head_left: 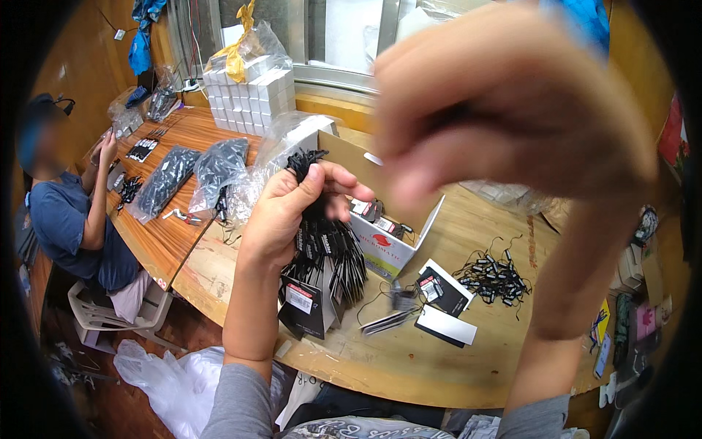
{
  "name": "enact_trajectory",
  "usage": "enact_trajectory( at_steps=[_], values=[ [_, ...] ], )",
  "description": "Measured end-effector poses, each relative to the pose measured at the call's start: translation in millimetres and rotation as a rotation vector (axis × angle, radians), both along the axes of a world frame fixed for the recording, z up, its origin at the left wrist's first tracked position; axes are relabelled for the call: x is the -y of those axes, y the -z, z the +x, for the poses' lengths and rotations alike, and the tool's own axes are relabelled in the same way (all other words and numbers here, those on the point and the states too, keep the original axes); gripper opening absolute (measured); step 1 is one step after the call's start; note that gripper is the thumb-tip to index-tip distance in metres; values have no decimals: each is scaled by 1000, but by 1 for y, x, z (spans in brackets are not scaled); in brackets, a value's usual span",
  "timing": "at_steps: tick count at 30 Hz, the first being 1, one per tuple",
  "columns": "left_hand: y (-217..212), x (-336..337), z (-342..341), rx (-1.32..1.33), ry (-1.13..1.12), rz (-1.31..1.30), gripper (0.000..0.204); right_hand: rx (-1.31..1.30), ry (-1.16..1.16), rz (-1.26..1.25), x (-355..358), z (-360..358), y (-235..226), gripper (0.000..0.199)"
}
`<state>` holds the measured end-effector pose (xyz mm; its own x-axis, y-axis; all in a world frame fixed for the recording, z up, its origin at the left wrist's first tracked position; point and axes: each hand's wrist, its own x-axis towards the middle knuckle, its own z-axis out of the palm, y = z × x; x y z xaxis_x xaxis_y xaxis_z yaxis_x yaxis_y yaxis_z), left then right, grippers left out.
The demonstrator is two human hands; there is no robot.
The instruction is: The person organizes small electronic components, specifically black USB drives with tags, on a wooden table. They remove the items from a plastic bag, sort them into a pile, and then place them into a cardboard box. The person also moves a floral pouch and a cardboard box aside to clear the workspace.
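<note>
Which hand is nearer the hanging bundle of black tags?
Left: the left hand grips the bundle near its top. The right hand is raised to its right, apart from it.

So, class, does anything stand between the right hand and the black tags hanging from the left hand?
From the right hand, nothing visible blocks the way to the hanging black tags; only their cords are partly covered by the left hand. The open box sits lower, on the table.

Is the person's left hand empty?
No, the left hand holds a thick bunch of black tags, which hang down below it.
</note>
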<state>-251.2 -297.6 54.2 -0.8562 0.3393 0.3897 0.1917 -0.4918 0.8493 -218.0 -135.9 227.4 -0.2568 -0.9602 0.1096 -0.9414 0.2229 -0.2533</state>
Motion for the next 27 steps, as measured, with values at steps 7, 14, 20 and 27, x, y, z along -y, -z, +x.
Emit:
enact_trajectory(
  at_steps=[7,14,20,27],
  values=[
    [1,8,-5,26,110,30,31,-108,279,-205,31,-54,86,16],
    [5,7,-5,58,229,81,26,28,369,-470,15,-102,107,8],
    [-8,22,5,-25,59,98,29,137,588,-17,-35,-157,161,11],
    [-3,31,14,-95,-95,29,30,-107,477,319,18,-160,226,18]
  ],
)
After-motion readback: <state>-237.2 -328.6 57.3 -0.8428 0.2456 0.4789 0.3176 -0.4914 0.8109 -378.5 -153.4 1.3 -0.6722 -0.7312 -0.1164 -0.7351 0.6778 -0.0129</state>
